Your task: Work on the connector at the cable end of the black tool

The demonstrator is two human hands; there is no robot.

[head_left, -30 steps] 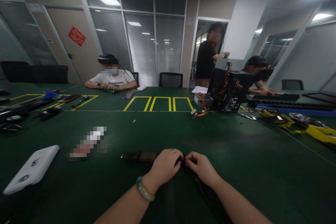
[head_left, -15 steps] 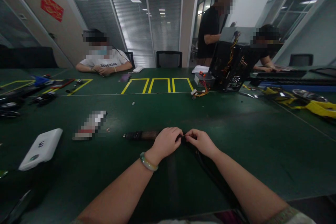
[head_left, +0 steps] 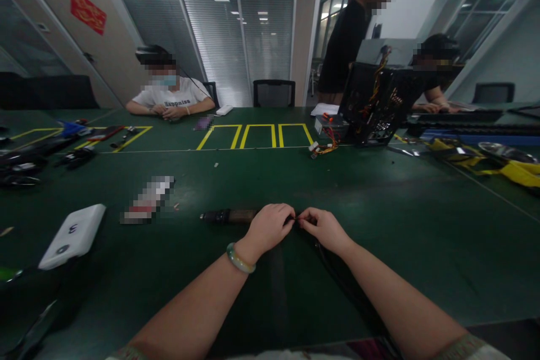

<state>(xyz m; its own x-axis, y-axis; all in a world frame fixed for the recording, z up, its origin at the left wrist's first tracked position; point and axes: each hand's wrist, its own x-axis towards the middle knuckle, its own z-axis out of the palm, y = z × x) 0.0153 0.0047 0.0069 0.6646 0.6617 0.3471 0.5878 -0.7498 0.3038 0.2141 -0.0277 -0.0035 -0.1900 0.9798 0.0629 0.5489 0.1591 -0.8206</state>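
Observation:
A dark, rod-shaped tool with a brown band, apparently an electric screwdriver (head_left: 240, 216), lies crosswise on the green table, its narrow metal tip pointing left. Over its right end, my left hand (head_left: 272, 225) is closed, hiding that part. My right hand (head_left: 323, 228) pinches thumb and forefinger together just beside the left fingertips. Whatever sits in that pinch is too small and dark to make out. From under the right hand a black cable (head_left: 337, 278) runs down toward the table's near edge.
To the left are a white box-shaped device (head_left: 73, 236) and a blurred-out flat item (head_left: 148, 199). An open black computer case (head_left: 371, 104) stands at the back right, with a power supply (head_left: 331, 126) beside it. Co-workers are across the table, one seated person (head_left: 171, 95) at left.
Both hands keep their place at the tool's right end with hardly any motion. The view has shifted slightly, and the standing person at the back has moved right.

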